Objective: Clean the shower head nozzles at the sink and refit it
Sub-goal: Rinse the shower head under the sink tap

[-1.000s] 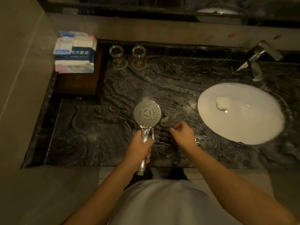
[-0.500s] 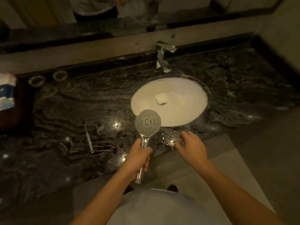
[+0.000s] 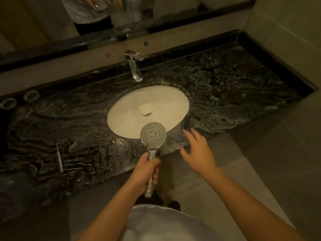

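Note:
A chrome shower head point(image 3: 153, 135) stands upright with its round nozzle face toward me, over the near rim of the white oval sink point(image 3: 132, 124). My left hand point(image 3: 145, 173) is shut around its handle. My right hand point(image 3: 198, 150) hovers open with spread fingers above the counter's front edge, just right of the shower head and apart from it. A thin white toothbrush point(image 3: 59, 157) lies on the wet counter to the left.
The black marble counter point(image 3: 225, 94) is wet near the sink. A chrome tap point(image 3: 134, 66) stands behind the basin, and a white stopper point(image 3: 146, 109) sits in it. Two glass cups point(image 3: 31, 95) stand far left. A mirror runs along the back; a wall closes the right.
The view has swung right, from the counter's left part to the sink. My right hand let go of a dark thing on the counter and opened. The shower head stays in my left hand.

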The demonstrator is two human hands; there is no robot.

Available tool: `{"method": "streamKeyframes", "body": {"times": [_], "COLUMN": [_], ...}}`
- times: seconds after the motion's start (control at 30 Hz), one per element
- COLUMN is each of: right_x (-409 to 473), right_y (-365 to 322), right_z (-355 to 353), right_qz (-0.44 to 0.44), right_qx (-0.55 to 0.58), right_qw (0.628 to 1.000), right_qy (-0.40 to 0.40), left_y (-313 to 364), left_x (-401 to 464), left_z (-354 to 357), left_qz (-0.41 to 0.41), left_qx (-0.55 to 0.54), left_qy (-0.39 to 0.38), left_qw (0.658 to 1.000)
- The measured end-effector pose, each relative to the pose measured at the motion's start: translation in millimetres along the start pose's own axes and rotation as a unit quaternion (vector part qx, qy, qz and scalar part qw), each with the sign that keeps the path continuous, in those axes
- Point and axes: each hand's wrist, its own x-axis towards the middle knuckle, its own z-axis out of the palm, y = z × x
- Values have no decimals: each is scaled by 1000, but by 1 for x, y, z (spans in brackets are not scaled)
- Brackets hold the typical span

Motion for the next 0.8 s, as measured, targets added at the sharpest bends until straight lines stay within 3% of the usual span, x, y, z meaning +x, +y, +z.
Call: {"method": "streamKeyframes", "body": {"times": [0.2, 0.6, 0.8], "right_x": [48, 167, 249], "right_y": [-10, -7, -38], "right_z": [-2, -12, -20], "right_qz": [-31, -63, -148], "right_qx": [64, 7, -11], "right_qw": [997, 993, 984], "right_qy": [-9, -99, -98], "left_y": [16, 70, 99], "left_x": [39, 133, 158], "left_z": [5, 12, 8], "left_qz": [-1, -23, -36], "left_qx": [-21, -107, -140], "left_qy": [52, 90, 115], "left_qw": [998, 990, 983]}}
